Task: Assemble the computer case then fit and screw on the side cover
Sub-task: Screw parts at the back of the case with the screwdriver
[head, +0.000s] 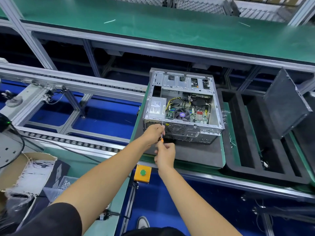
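- Computer case (183, 106) lies on its side on a dark foam pad (196, 154), open face up; motherboard, PSU + cables visible inside. Rear panel faces the person.
- Side cover (286, 103), dark, stands tilted in a black foam tray (265, 169) to the right of the case, apart from it.
- Cardboard box (25, 174) lower left holds white strips; small bin beside it holds screws.
- Left hand (154, 133) reaches to the case's rear top edge, fingers curled round the screwdriver (161, 133) shaft.
- Right hand (165, 155) grips the orange handle; the driver's long axis runs near vertical in view, tip at the case edge.
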